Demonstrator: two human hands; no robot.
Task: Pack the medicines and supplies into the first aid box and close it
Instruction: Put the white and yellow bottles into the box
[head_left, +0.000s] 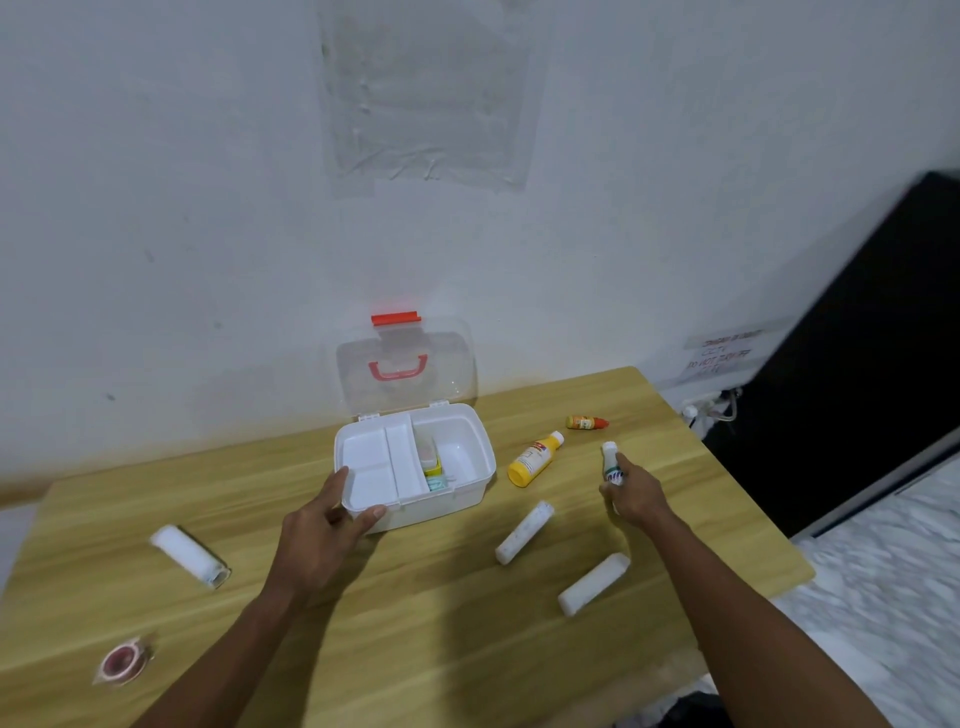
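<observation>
The white first aid box (467, 488) stands open on the wooden table, its clear lid (405, 374) with a red handle tilted back against the wall. A white inner tray covers its left half; a few small packets lie in the right half. My left hand (327, 525) grips the box's front left corner. My right hand (631, 491) holds a small white bottle (610, 460) upright, right of the box. A yellow bottle (535, 457) and a small orange bottle (587, 422) lie beyond it. Three white bandage rolls (524, 531) (593, 583) (189, 556) lie on the table.
A red tape roll (123, 662) lies near the table's front left edge. The table (426, 623) stands against a white wall. A black panel (857, 364) and a wall socket (711, 408) are to the right; the floor (883, 597) shows beyond the right edge.
</observation>
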